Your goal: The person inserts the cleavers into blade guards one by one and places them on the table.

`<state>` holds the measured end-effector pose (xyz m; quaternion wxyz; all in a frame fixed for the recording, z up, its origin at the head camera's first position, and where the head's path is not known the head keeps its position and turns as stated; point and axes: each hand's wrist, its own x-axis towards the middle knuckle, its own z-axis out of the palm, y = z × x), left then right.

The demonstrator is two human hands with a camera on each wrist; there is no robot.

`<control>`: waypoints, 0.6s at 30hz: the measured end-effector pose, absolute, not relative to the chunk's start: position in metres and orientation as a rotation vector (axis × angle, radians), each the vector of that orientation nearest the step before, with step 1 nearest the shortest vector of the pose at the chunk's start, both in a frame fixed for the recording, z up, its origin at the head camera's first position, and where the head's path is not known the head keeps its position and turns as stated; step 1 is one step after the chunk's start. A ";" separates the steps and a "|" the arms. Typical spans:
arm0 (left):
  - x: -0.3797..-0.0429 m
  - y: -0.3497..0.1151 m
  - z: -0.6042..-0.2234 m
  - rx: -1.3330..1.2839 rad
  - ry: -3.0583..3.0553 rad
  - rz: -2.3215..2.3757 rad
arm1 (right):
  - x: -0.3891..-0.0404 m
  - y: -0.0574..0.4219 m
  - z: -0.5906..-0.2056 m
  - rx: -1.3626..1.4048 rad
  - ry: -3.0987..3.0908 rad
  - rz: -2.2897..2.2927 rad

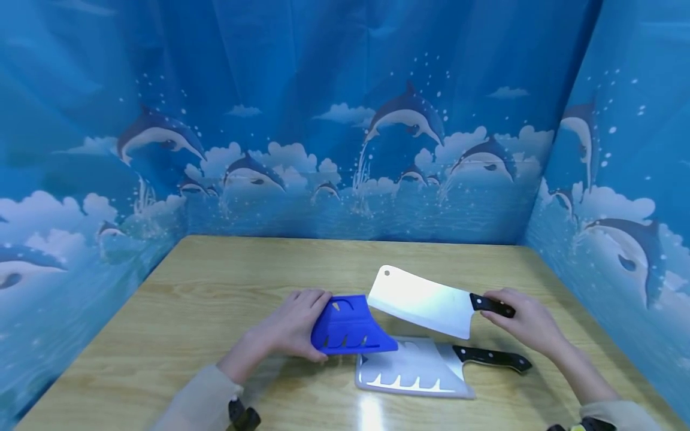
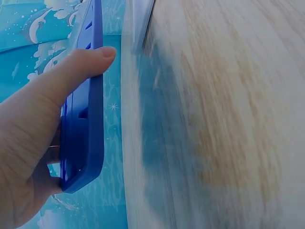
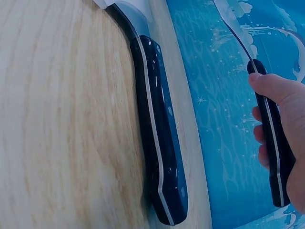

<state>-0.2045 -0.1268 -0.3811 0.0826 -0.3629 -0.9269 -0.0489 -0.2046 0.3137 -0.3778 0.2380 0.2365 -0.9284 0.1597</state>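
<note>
My left hand (image 1: 293, 323) grips a blue plastic blade guard (image 1: 347, 329) with slots along its side, thumb on the near edge. In the left wrist view the guard (image 2: 88, 129) is edge-on, held above the table. My right hand (image 1: 523, 320) holds a cleaver by its black handle (image 1: 498, 306), its bare blade (image 1: 423, 299) raised and slanting toward the guard. The blade's far end, with a round hole, is right beside the guard's open side. Below them a second cleaver (image 1: 487, 357) lies on the table, its blade inside a pale grey guard (image 1: 404, 365).
The wooden table (image 1: 215, 287) reaches back to a blue dolphin-print curtain (image 1: 302, 120) at the rear and both sides. In the right wrist view, the lying cleaver's black handle (image 3: 157, 129) points toward the near right.
</note>
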 end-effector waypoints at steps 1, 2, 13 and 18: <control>-0.204 -0.127 -0.381 -1.084 -2.771 -0.143 | -0.205 0.314 -0.378 0.652 -2.537 0.426; -0.204 -0.127 -0.381 -1.085 -2.776 -0.145 | -0.204 0.313 -0.378 0.658 -2.528 0.419; -0.205 -0.128 -0.382 -1.087 -2.778 -0.183 | -0.205 0.308 -0.373 0.709 -2.451 0.362; -0.205 -0.129 -0.381 -1.071 -2.779 -0.256 | -0.204 0.300 -0.371 0.654 -2.542 0.286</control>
